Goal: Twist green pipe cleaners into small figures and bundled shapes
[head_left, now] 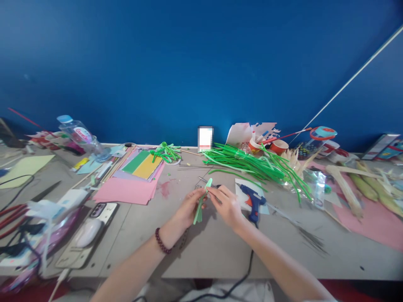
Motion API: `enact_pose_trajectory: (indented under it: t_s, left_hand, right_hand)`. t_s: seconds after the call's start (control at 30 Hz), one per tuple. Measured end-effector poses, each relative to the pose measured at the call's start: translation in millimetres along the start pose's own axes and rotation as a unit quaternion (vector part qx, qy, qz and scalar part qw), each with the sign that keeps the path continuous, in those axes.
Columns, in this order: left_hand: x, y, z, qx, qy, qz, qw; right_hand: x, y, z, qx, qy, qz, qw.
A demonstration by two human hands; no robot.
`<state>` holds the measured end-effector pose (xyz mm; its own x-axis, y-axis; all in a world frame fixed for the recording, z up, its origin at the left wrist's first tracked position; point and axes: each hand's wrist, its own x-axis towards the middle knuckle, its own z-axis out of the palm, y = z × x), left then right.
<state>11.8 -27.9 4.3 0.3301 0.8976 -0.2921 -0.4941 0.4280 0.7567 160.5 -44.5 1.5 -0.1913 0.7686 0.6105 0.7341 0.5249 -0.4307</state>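
Observation:
Both of my hands meet over the middle of the table around a pale green bundle of strips (198, 214), rounded at the top and splayed at the bottom. My left hand (189, 206) is closed around its middle, the bundle standing slightly tilted. At its upper part, the fingertips of my right hand (227, 207) are pinched against it; any finer piece between them is too small to make out. Behind the right fingers lies a thin pointed metal tool (203, 180), partly hidden. A blue glue gun (258, 204) rests right of my right hand on white paper (241, 193).
Bright green pipe cleaners (245, 161) are heaped at the back right, and a smaller tangle (168, 152) sits back left. Pink sheets (124, 191), a phone (74, 251) with a white mouse-shaped object (90, 233), and a bottle (80, 134) stand leftward. Corn husks (346, 188) lie right. A black cord (248, 268) crosses the front edge.

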Motion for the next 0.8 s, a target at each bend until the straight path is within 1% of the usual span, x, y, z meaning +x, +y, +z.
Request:
enact_pose_trajectory:
  t_s: [0.17,0.27,0.33,0.43,0.53,0.73,0.8]
  left_hand:
    - [0.9,0.0,1.3,0.003,0.011,-0.019,1.000]
    - [0.2,1.6,2.6,0.022,0.019,-0.032,0.999]
    - [0.0,2.4,1.7,0.035,0.012,-0.030,0.999]
    - [0.5,2.3,-1.4,0.065,0.009,-0.010,0.998]
    - [1.6,1.0,-3.2,0.107,0.025,0.009,0.994]
    - [2.1,-1.0,1.5,0.161,0.060,0.084,0.982]
    - [2.1,-1.5,2.4,0.164,0.060,0.091,0.980]
  right_hand:
    - [4.0,5.0,-6.8,-0.061,-0.021,-0.053,0.997]
    - [6.3,6.6,-10.5,-0.085,-0.028,-0.067,0.994]
    - [7.3,7.6,-12.4,-0.098,-0.030,-0.078,0.992]
    - [8.3,9.5,-14.1,-0.113,-0.030,-0.106,0.987]
    - [9.1,11.6,-14.4,-0.129,-0.016,-0.131,0.983]
    - [9.6,13.1,-12.3,-0.126,-0.021,-0.135,0.983]
    - [9.3,12.6,-11.1,-0.128,-0.022,-0.131,0.983]
